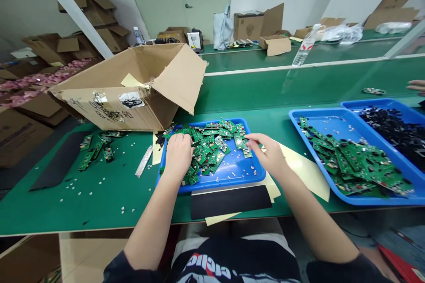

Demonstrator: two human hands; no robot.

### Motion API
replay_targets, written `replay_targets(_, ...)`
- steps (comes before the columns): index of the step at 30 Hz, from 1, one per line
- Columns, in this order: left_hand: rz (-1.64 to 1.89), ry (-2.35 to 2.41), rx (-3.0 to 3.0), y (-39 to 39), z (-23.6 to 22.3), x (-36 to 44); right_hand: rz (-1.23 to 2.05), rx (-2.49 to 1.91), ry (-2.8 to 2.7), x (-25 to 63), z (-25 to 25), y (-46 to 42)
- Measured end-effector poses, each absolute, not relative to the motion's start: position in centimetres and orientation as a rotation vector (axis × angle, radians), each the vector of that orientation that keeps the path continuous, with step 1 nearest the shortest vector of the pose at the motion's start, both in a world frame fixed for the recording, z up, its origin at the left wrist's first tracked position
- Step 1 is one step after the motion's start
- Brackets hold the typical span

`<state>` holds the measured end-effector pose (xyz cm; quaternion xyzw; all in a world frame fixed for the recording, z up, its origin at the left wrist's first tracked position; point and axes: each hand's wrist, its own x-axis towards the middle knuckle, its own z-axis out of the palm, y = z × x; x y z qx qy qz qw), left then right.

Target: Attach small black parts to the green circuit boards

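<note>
A blue tray (239,170) in front of me holds a heap of small green circuit boards (207,146), with tiny pale bits scattered on its bare floor. My left hand (179,154) reaches over the tray's left side, fingers curled down among the boards; its fingertips are partly hidden, and what they hold does not show. At the right rim, my right hand (265,152) has thumb and forefinger pinched at the edge of a circuit board (238,140) at the heap's right end.
An open cardboard box (133,88) stands behind the tray. Loose circuit boards (96,150) lie left. At right are a second blue tray (327,126) of boards and a third tray (352,105) of black parts. A black sheet (230,202) lies in front; another person's hand (416,86) shows far right.
</note>
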<state>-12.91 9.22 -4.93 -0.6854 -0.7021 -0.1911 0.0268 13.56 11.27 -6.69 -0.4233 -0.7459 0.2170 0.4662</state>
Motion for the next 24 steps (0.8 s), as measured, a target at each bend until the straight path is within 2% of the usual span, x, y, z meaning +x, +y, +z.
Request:
replay_targets(6, -0.971, -2.373, -2.063, 8.2, -3.9, -10.9, 0.589, -0.963, -1.857, 11.3, -7.0, 12.1)
replay_targets(7, -1.107, -2.427, -2.135, 8.2, -3.9, -10.1, 0.593, -0.955, -1.855, 11.3, -7.1, 12.1)
replay_targets(9, -1.823, -2.673, -2.353, 8.4, -4.1, -8.1, 0.595, -0.941, -1.852, 11.3, -7.2, 12.0)
replay_targets(11, -2.071, -2.761, -2.442, 8.8, -4.5, -6.3, 0.594, -0.930, -1.855, 11.4, -7.3, 11.9)
replay_targets(20, -2.551, -2.864, -2.428, 9.3, -6.2, -4.6, 0.581, -0.916, -1.832, 12.0, -8.2, 11.8)
replay_targets(24, -2.610, -2.820, -2.434, 8.9, -6.2, -4.5, 0.544, -0.943, -1.818, 11.9, -8.3, 11.4)
